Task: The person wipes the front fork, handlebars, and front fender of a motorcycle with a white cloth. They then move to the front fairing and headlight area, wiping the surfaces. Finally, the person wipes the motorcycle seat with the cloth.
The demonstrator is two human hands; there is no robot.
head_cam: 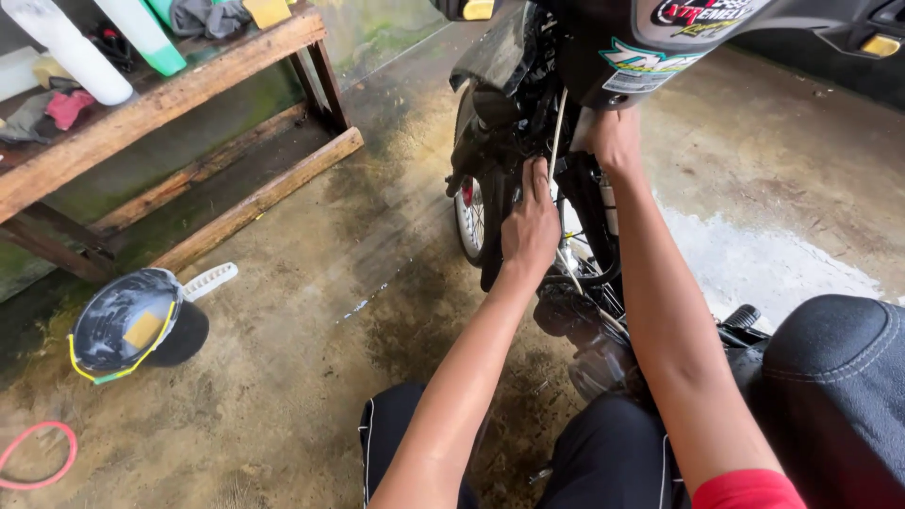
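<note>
A black motorcycle (528, 85) stands on wet concrete, its front wheel (469, 219) pointing toward me. My left hand (531, 224) presses against the dark frame parts just behind the wheel, fingers closed together; what they grip is hidden. My right hand (613, 139) reaches up under the front fairing (650, 47), its fingers tucked out of sight behind the bodywork. The black seat (834, 377) fills the lower right. My knees in black trousers (603, 452) show at the bottom edge.
A black bucket-like pan (132, 325) of soapy water with a yellow sponge and a white brush (209, 280) sits at left. A wooden bench (170, 94) with bottles and rags stands at the back left. A red hose loop (38, 455) lies at the lower left.
</note>
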